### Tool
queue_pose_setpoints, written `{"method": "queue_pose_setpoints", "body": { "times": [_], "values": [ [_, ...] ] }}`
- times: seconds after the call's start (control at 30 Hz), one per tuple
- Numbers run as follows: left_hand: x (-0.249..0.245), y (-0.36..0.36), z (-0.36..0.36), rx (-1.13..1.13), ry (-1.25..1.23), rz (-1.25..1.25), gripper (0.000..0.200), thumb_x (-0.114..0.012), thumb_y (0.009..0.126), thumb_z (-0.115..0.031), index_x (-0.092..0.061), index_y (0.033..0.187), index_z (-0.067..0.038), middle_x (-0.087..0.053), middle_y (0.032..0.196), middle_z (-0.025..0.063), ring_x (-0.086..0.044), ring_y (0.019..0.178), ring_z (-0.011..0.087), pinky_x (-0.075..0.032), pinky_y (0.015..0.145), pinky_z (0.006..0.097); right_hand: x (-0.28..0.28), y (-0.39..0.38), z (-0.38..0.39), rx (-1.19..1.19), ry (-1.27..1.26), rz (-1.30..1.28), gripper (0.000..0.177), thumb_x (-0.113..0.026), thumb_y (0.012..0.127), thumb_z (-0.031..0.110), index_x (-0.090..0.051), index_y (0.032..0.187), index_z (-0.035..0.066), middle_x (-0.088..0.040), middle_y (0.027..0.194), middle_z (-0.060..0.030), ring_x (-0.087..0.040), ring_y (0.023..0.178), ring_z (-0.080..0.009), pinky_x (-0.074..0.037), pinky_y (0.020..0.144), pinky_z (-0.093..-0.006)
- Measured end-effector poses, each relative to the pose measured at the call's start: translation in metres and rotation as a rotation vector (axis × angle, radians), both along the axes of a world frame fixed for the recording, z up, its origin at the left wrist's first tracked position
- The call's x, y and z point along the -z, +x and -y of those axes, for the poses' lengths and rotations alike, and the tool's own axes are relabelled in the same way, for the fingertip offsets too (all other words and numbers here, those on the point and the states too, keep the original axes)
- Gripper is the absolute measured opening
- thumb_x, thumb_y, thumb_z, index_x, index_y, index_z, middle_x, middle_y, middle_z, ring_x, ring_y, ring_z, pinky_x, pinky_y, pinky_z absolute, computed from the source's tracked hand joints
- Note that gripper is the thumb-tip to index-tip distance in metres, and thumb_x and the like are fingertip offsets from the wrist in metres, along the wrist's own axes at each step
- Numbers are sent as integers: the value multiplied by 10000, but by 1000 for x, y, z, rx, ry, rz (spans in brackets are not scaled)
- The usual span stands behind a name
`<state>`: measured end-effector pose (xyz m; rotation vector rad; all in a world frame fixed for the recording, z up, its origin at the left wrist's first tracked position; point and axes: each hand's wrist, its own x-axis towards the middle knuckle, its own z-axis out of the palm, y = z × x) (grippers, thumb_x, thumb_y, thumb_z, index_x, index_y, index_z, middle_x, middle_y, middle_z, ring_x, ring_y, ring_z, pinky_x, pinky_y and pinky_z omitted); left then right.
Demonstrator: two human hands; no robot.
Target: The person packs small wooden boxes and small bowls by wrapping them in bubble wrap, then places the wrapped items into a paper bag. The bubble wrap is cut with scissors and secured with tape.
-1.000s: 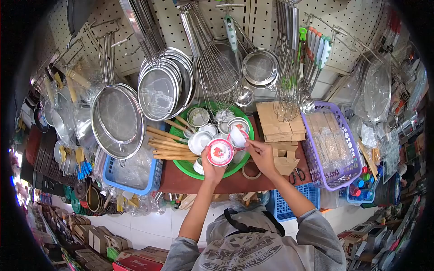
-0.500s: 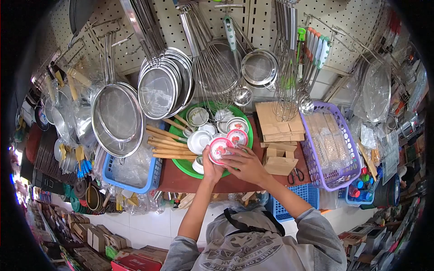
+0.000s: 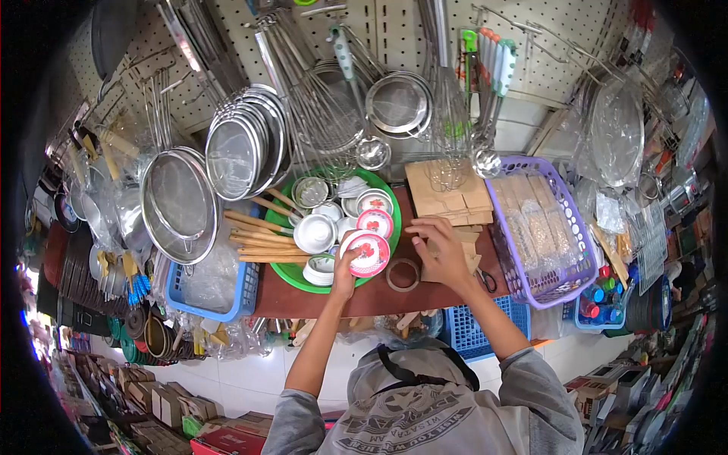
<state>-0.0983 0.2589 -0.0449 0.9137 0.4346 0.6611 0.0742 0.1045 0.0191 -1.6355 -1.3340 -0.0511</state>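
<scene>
Withdraws right hand [image 3: 444,254] from the flowered bowl [image 3: 368,255], with fingers spread and seemingly empty near the cardboard [image 3: 462,199]; leaves bowl in left hand [image 3: 344,277] alone, floral side up, over the edge of the green basin [image 3: 292,282].

We saw round steel-rimmed mesh strainers [image 3: 180,196] and silvery wire whisks [image 3: 322,114] hanging before a cream perforated panel [image 3: 394,30]. Below, on the dark-red tabletop [image 3: 334,305], we saw flat brown cardboard pieces [image 3: 436,193] beside a purple perforated plastic basket [image 3: 578,274] holding clear-wrapped packs [image 3: 535,216]. Black-handled scissors [image 3: 490,283] lay near a brown tape roll [image 3: 389,277].
</scene>
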Motion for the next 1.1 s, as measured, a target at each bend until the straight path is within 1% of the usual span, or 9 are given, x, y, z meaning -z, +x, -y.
{"method": "queue_pose_setpoints", "body": {
  "times": [0.07, 0.17, 0.47, 0.57, 0.77, 0.83, 0.93, 1.03, 1.1],
  "values": [
    [-5, 3, 7, 47, 63, -38, 414, -534, 855, -192, -538, 1207, 27, -602, 1117, 129, -598, 1042, 197, -457, 933, 313, -2, 14, 21, 73, -44, -4, 170, -663, 844, 94, -698, 1011, 92, -664, 1026, -84, -586, 1041, -294, -470, 922, -396],
    [57, 20, 1, 71, 157, -190, 397, -539, 893, -255, -572, 1159, 38, -565, 1134, 127, -567, 1064, 196, -436, 960, 317, 12, 41, 53, 182, -210, 101, 163, -663, 836, 106, -695, 995, 83, -663, 1008, -70, -587, 1013, -294, -480, 891, -413],
    [-28, 87, 78, 344, 390, -349, 430, -546, 867, -329, -592, 1089, 36, -565, 1083, 122, -526, 1073, 205, -388, 976, 324, 60, 80, 112, 268, -530, 139, 208, -607, 887, 242, -689, 1031, 117, -563, 1161, -126, -561, 1038, -363, -515, 851, -456],
    [87, 99, 54, 370, 678, -495, 478, -517, 850, -356, -606, 1128, 22, -604, 1098, 178, -576, 1039, 262, -411, 931, 324, 62, 77, 118, 208, -600, 85, 244, -566, 909, 257, -684, 1088, 140, -536, 1185, -129, -562, 1052, -338, -498, 874, -435],
    [45, 75, 79, 442, 594, -683, 466, -516, 872, -450, -654, 1018, -29, -522, 1240, 204, -496, 1182, 280, -344, 1020, 370, 73, 80, 114, 129, -783, 113, 335, -583, 872, 326, -664, 1145, 150, -586, 1135, -191, -577, 1076, -372, -499, 879, -462],
    [54, 67, 83, 382, 793, -595, 423, -505, 895, -398, -645, 1009, -14, -519, 1204, 186, -479, 1174, 266, -335, 1034, 361, 75, 80, 114, 85, -760, 110, 342, -592, 862, 333, -659, 1147, 156, -616, 1086, -212, -593, 1050, -389, -503, 871, -470],
    [31, 65, 98, 406, 539, -621, 359, -476, 923, -339, -634, 1000, -25, -499, 1189, 167, -457, 1180, 257, -314, 1057, 358, 67, 79, 116, 16, -684, 25, 319, -609, 851, 330, -635, 1114, 151, -623, 1051, -225, -610, 1002, -409, -509, 850, -479],
    [40, 61, 108, 259, 490, -466, 377, -627, 793, -321, -622, 971, 11, -587, 1048, 128, -527, 1125, 216, -370, 1020, 327, 60, 78, 117, -23, -664, 5, 293, -651, 826, 288, -564, 1063, 140, -550, 1109, -208, -616, 935, -423, -517, 818, -497],
    [50, 60, 101, 375, 317, -476, 333, -564, 862, -310, -619, 972, -1, -540, 1132, 114, -506, 1120, 204, -369, 995, 322, 64, 79, 119, -24, -563, 24, 306, -680, 805, 248, -501, 1029, 141, -470, 1170, -199, -619, 872, -437, -525, 793, -519]
  ]
}}
